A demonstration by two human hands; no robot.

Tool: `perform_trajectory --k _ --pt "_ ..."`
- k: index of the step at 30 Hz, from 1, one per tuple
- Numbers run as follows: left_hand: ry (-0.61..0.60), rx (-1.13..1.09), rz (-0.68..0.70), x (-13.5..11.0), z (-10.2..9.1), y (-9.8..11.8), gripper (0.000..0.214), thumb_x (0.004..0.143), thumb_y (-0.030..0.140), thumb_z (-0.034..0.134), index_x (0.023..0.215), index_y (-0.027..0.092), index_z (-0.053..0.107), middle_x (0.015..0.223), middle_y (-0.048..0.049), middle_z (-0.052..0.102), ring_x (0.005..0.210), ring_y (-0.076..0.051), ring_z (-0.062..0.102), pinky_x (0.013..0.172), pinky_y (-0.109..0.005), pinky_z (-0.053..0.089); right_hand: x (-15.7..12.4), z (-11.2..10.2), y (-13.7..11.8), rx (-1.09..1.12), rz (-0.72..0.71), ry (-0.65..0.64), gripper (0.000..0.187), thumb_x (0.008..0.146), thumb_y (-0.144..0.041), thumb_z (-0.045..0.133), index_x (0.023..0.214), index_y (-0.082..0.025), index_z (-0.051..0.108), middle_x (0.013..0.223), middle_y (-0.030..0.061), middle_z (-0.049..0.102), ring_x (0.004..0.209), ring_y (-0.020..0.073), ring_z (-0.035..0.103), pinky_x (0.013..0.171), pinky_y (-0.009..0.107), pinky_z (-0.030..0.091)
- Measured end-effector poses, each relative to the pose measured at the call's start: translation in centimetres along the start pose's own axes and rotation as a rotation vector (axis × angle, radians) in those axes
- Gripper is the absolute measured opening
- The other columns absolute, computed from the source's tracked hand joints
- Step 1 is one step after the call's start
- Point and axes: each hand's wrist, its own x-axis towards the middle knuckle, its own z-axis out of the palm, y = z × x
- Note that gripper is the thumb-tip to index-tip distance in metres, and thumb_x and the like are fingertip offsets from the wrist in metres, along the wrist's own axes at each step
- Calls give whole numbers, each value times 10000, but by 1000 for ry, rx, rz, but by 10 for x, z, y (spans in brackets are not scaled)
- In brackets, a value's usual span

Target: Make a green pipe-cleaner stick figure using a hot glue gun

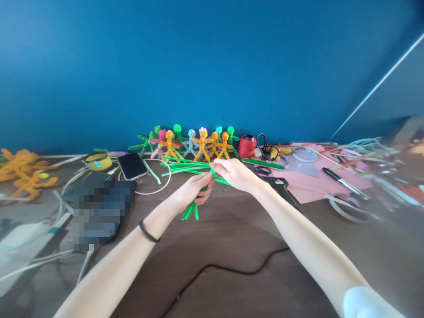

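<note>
My left hand (198, 190) is closed around several bright green pipe cleaners (190, 212), whose ends stick out below the fingers. Right beside it, my right hand (230, 172) pinches green pipe cleaner at the top of the left fist; the fingertips of both hands almost meet. Behind the hands lies a loose pile of green pipe cleaners (183, 166), partly covered by the right hand. Beyond that pile, against the blue wall, stands a row of small figures twisted from pipe cleaners, among them an orange figure (169, 145).
At left are a phone (133, 166), a yellow tape roll (99, 162), a blurred-out dark object (102, 212) and orange figures (24, 170). To the right lie a glue gun (280, 187), pink paper (308, 190) and a marker (344, 182). A black cable (228, 267) crosses the front.
</note>
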Motion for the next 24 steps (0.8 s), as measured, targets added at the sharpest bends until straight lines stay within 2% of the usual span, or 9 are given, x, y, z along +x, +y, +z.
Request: perform_trajectory --k 4,9,11,13,17,20,24 --pt "-27 22 -8 1 -2 -1 304 886 389 381 663 184 355 431 96 265 313 -22 232 339 -150 165 0 1 1 66 26 -42 380 901 -448 370 888 -159 615 761 56 647 729 187 588 650 259 371" --pt "-130 3 -1 1 -4 -1 330 883 406 388 643 184 343 423 98 243 330 -23 207 343 -156 148 -1 1 1 192 22 -76 378 890 -447 391 991 -164 620 1064 95 654 1003 238 583 812 286 391" --pt "-159 -14 -3 1 -5 -1 335 879 412 396 639 185 340 424 97 239 339 -25 200 344 -159 137 -1 1 0 222 5 -94 359 889 -441 394 952 -166 617 1023 80 661 963 228 589 797 280 393" --pt "-181 -28 -4 0 -6 -1 337 876 411 406 636 184 340 424 96 239 346 -26 197 346 -160 129 -2 0 -2 229 -8 -99 344 887 -444 398 864 -164 597 882 50 659 836 196 589 728 262 389" --pt "-204 -56 -4 1 -7 -3 332 878 403 407 637 183 344 427 95 238 351 -26 190 349 -159 124 -3 -3 -6 200 -11 -83 361 886 -452 400 685 -161 472 616 -24 488 601 106 448 581 227 313" --pt "-205 -62 -10 1 -7 -4 330 875 401 411 637 183 346 430 95 237 350 -26 187 349 -161 120 -4 -4 -8 184 -29 -88 349 890 -391 412 624 -167 385 555 -49 368 536 74 336 535 223 255" --pt "-195 -40 -14 0 -6 -4 325 868 404 421 642 173 385 434 86 270 354 -27 215 355 -167 147 -4 -4 -8 169 -58 -71 352 879 -300 435 571 -169 326 517 -58 307 505 63 272 518 231 220"
